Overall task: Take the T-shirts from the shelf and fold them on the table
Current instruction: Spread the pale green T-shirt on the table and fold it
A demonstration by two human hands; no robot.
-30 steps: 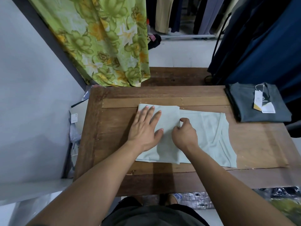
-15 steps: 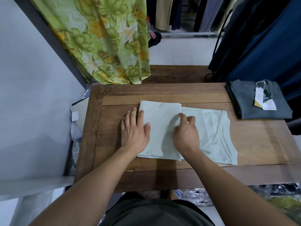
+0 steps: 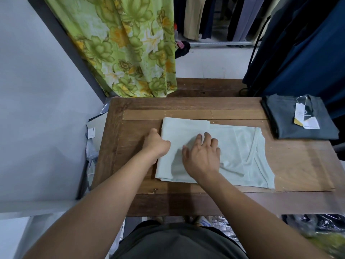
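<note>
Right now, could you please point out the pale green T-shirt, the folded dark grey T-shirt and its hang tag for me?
pale green T-shirt (image 3: 240,146): head view, on its single-layer right part.
folded dark grey T-shirt (image 3: 280,120): head view, on its bare left half.
hang tag (image 3: 301,114): head view, on the white card.

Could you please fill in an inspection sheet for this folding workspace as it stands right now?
Surface: wooden table, bare wood around the garments.
Job's things: pale green T-shirt lying flat, partly folded, neckline toward the right; dark grey folded T-shirt at the far right corner, paper tags on top.
Clutter: plastic-wrapped packages on the floor left of the table; more wrapped goods under its near right edge.
Grippers: left hand at the shirt's left edge, fingers hidden; right hand flat on the shirt, fingers spread.
Cables: nothing seen.
Surroundings: green floral cloth hanging behind; dark blue garments hanging right; grey wall left.
</note>
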